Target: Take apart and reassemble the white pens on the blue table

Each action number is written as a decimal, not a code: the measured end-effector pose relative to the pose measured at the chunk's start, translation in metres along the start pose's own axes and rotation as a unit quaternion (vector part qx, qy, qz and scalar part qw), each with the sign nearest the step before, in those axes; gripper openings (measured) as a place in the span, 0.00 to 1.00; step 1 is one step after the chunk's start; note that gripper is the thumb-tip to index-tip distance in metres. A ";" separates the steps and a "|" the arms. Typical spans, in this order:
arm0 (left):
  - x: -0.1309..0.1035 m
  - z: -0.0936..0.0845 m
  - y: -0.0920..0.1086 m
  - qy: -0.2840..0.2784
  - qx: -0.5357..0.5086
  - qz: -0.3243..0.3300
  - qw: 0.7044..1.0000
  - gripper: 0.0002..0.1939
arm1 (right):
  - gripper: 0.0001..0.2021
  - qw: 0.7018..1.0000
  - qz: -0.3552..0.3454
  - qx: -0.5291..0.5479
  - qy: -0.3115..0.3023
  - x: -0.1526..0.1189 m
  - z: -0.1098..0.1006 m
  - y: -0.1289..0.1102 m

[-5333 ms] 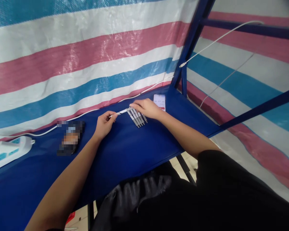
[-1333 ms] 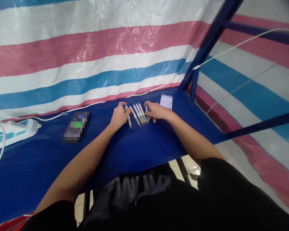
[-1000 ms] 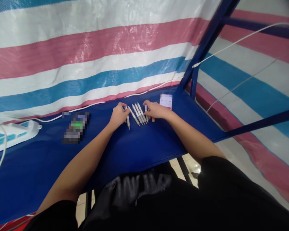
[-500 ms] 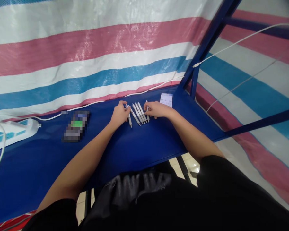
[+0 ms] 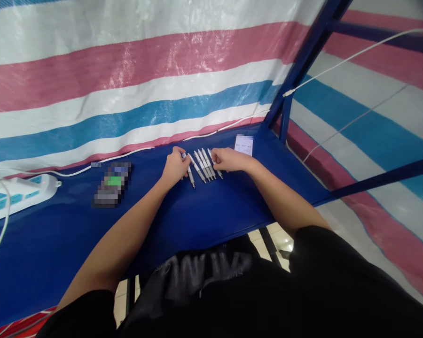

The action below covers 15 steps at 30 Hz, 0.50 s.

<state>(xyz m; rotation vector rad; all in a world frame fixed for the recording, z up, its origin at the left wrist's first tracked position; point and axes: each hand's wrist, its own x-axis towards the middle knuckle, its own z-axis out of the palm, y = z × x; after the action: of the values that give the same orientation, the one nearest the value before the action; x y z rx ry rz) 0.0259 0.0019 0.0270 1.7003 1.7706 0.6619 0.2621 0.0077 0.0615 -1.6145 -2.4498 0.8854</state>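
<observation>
Several white pens with grey grips (image 5: 205, 164) lie side by side on the blue tabletop (image 5: 197, 211), tips toward me. At the left end of the row, my left hand (image 5: 176, 166) is closed round a slanted pen (image 5: 191, 177), its fingers partly hiding the barrel. My right hand (image 5: 227, 159) pinches the rightmost pen (image 5: 220, 174), which slants beside the others. Its upper end shows just left of my fingers. Between the two held pens, the rest lie nearly parallel.
A pixelated phone (image 5: 112, 184) lies to the left, past it a white power strip (image 5: 24, 195) with cables. Behind my right hand sits a device with a white screen (image 5: 244, 145). A striped tarp (image 5: 144, 112) and blue frame post (image 5: 285, 94) bound the back.
The rightmost pen has turned from nearly upright in view to a slant like the others, its tip swinging right. The left-hand pen has shifted slightly toward me.
</observation>
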 end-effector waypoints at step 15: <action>-0.009 -0.001 0.006 -0.037 0.012 0.042 0.998 0.27 | 0.08 0.999 -0.013 0.003 0.040 -0.001 0.011 -0.013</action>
<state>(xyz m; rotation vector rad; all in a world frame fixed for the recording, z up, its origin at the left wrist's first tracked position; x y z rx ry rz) 0.0297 -0.0066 0.0327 1.8002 1.6698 0.6080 0.2478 -0.0013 0.0593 -1.5809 -2.4071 0.8068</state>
